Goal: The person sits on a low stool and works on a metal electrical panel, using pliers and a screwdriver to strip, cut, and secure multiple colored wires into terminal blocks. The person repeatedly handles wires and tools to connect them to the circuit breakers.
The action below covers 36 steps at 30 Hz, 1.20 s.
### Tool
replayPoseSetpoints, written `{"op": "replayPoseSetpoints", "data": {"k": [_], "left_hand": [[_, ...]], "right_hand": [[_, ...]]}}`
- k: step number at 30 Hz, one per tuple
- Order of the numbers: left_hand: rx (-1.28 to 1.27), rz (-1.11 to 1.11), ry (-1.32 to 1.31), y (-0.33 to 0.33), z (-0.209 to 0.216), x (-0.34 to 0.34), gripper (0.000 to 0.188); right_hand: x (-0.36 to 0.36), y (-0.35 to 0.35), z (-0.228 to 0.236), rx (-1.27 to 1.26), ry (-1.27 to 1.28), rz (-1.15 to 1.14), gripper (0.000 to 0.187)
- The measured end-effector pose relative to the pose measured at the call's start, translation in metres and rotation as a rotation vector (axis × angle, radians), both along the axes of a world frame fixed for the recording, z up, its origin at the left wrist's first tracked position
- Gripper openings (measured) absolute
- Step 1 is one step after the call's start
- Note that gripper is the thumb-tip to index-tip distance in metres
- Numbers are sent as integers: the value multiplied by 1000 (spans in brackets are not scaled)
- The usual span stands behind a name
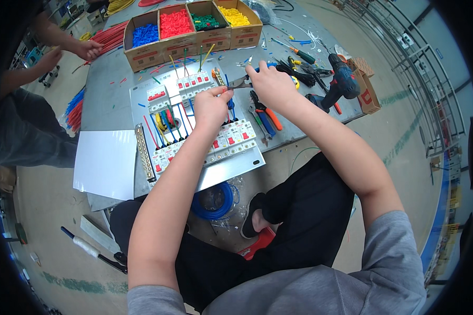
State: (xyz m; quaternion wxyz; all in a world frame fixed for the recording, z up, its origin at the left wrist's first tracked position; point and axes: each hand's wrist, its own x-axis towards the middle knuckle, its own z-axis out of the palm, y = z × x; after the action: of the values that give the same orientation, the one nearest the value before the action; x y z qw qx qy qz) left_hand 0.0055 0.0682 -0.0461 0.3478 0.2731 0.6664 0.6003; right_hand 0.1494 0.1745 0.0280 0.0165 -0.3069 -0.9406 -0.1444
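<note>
My right hand (274,86) is closed around the handles of a pair of pliers (240,83), whose metal jaws point left. At the jaw tip my left hand (211,109) is pinched shut; its fingers hide what they hold. Both hands are over a metal panel (231,176) with several white circuit breakers (231,140) in a near row. A second breaker row (193,81) sits farther back, with coloured wires standing up from it. Blue and red wires run between the rows, partly covered by my left hand. A brass terminal strip (144,152) lies along the panel's left side.
Cardboard bins (176,48) of coloured caps stand at the back. Right of the panel lie orange-and-blue handled pliers (270,119), a screwdriver (303,55) and a cordless drill (341,79). A white sheet (105,163) lies left. Another person's hand (89,50) is beside red wires.
</note>
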Motion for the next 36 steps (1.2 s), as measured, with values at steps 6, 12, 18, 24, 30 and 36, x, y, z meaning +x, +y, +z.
{"op": "replayPoseSetpoints", "data": {"k": [6,12,18,24,30,36], "left_hand": [[1,1,-8,-1,3,2,24],[-47,-1,18,-1,-3,-5,33],[-47,0,-5,-2,-1,-4,31],[-75,-14,4,-4,6,0,31],[-89,14,34,-5,9,1,33],[38,-31,30,-10,18,4,34]], "right_hand": [[0,-1,1,12,-6,0,49],[-3,-3,0,69,33,4,39],[1,12,-2,266,109,232,31],[13,37,-6,-15,108,213,28],[16,30,20,-203,235,-119,32],[26,28,25,-364,163,-232,37]]}}
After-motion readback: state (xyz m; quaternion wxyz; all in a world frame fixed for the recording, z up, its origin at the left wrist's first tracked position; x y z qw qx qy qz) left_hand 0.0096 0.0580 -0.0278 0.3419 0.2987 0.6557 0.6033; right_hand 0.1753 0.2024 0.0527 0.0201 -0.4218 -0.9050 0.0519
